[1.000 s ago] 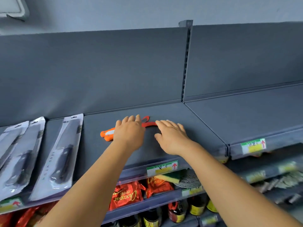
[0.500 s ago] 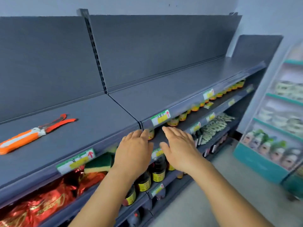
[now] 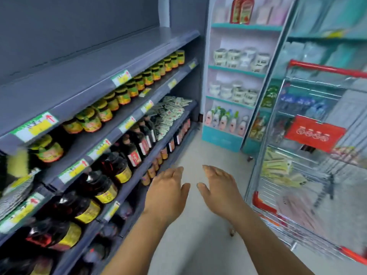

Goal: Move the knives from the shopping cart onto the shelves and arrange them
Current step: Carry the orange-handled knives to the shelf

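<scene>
My left hand [image 3: 165, 192] and my right hand [image 3: 220, 190] hover side by side over the aisle floor, palms down, fingers relaxed, holding nothing. A wire shopping cart [image 3: 309, 161] with red trim stands to the right, close to my right hand; blurred packages lie in its basket, and I cannot make out any knife in it. The grey top shelf [image 3: 95, 64] runs along the left, its surface bare in this view. No knife shows anywhere in the frame.
Below the top shelf sit rows of yellow-labelled jars [image 3: 119, 98], dark sauce bottles [image 3: 111, 175] and small packets [image 3: 170, 112]. A teal display rack [image 3: 236, 80] with tubs and bottles stands at the aisle's end. The pale floor [image 3: 208, 155] lies between shelves and cart.
My view has swung right, from the shelf with the packaged knives and orange tool to the aisle and cart. Both hands left the shelf and dropped lower, holding nothing.
</scene>
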The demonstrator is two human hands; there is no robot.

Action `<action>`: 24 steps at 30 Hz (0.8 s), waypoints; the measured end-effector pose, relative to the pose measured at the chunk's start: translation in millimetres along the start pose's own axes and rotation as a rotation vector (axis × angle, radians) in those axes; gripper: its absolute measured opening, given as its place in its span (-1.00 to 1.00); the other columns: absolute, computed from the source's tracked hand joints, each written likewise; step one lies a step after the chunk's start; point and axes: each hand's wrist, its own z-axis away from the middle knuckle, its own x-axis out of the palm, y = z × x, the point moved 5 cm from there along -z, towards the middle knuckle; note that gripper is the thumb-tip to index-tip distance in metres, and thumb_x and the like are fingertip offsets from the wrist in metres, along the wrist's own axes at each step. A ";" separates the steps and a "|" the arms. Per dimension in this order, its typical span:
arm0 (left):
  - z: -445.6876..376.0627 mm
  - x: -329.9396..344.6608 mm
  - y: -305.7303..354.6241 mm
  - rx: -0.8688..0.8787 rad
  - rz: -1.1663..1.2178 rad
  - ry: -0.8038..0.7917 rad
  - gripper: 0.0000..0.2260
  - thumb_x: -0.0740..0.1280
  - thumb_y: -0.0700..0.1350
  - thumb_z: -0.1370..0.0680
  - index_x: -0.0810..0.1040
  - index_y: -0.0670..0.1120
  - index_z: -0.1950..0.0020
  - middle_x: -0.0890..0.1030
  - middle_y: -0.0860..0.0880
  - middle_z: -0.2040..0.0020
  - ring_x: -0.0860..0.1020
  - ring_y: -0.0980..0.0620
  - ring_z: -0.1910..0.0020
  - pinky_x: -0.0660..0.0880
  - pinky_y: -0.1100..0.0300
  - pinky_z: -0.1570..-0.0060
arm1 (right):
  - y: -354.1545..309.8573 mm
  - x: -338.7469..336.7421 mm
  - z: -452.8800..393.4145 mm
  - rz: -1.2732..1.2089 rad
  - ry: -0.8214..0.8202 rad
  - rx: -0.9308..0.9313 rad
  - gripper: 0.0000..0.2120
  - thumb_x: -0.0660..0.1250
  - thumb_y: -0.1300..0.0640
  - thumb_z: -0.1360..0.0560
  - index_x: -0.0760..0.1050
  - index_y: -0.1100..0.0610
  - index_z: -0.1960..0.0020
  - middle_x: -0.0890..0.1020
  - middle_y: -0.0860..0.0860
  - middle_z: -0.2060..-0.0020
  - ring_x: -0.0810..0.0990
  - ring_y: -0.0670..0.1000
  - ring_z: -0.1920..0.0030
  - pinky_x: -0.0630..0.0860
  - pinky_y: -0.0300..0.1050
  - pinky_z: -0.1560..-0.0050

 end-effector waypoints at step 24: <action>-164.3 232.4 251.2 0.450 0.038 -0.525 -0.54 0.21 0.00 -0.60 0.19 -0.02 -0.47 0.40 -0.06 -0.38 0.40 -0.09 -0.30 0.45 0.04 -0.16 | 347.4 20.4 0.0 -0.213 0.012 0.705 -0.46 0.20 -0.03 -0.58 0.18 0.09 -0.50 0.30 0.05 -0.47 0.29 0.10 -0.44 0.27 0.04 -0.40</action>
